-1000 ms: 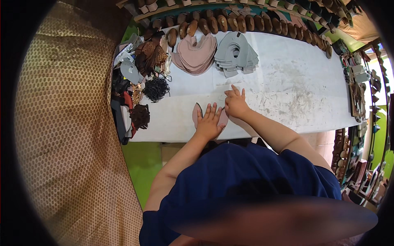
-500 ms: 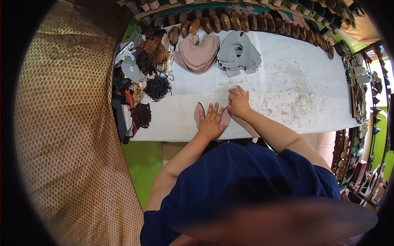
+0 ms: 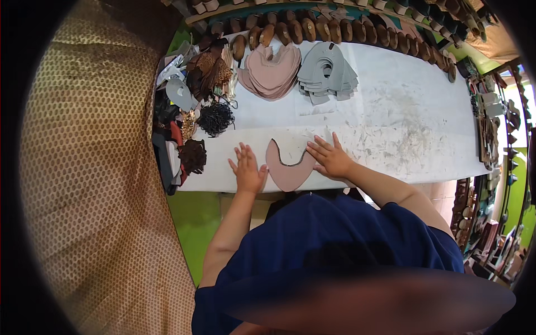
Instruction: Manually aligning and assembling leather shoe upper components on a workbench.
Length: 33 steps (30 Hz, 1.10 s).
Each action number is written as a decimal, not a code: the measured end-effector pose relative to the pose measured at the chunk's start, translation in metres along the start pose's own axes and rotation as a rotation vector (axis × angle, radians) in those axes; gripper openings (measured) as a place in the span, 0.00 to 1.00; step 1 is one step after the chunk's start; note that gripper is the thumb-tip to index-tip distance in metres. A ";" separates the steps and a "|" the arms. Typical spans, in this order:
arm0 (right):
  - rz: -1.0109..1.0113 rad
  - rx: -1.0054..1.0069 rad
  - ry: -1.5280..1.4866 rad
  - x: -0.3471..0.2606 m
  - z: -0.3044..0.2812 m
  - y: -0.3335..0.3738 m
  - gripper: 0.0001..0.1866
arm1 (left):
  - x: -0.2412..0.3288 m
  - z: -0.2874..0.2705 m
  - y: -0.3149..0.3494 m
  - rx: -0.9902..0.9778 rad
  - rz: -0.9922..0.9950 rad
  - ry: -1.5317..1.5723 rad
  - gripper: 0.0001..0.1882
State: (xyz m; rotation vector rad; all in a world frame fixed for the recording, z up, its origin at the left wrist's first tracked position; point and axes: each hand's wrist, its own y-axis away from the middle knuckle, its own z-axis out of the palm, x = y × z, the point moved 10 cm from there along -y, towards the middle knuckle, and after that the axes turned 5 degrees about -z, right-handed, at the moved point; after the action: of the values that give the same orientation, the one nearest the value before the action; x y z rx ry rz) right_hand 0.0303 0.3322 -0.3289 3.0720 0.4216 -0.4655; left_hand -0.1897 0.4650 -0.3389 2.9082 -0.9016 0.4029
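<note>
A pink U-shaped shoe upper piece [image 3: 289, 175] lies flat at the table's near edge, a dark line running along its inner curve. On its left side my left hand [image 3: 247, 172] is open, fingers spread, its thumb side close to the piece's edge. My right hand [image 3: 330, 158] rests open at the right side, its fingers at or over the piece's right tip; whether they press on it I cannot tell. Farther back are a stack of similar pink pieces [image 3: 269, 78] and, beside it, a stack of grey pieces [image 3: 329, 75].
Wooden shoe lasts [image 3: 309, 29] line the far edge of the white-covered table [image 3: 391, 123]. Leather scraps [image 3: 209, 72], a black stringy bundle [image 3: 216, 118] and a brown bundle [image 3: 192, 157] crowd the left end. A patterned curtain [image 3: 100, 167] hangs at left; shelves [image 3: 508, 139] stand at right.
My left hand has moved left off the pink piece, uncovering it. The right hand has shifted slightly right and nearer, its fingers now spread flatter.
</note>
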 end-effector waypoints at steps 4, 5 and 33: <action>0.049 -0.069 -0.007 -0.001 0.002 -0.001 0.36 | -0.015 -0.007 0.002 0.002 -0.036 0.008 0.47; 0.048 -0.075 -0.024 -0.002 0.004 -0.001 0.37 | -0.014 -0.007 0.001 0.002 -0.036 0.007 0.47; -0.147 -0.044 -0.027 -0.067 0.027 -0.038 0.33 | -0.013 -0.011 -0.004 -0.102 -0.073 0.030 0.44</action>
State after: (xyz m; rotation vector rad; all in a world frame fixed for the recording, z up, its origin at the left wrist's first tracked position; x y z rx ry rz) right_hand -0.0490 0.3503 -0.3335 3.0016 0.6511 -0.4927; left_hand -0.2000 0.4773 -0.3315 2.8240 -0.7843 0.3824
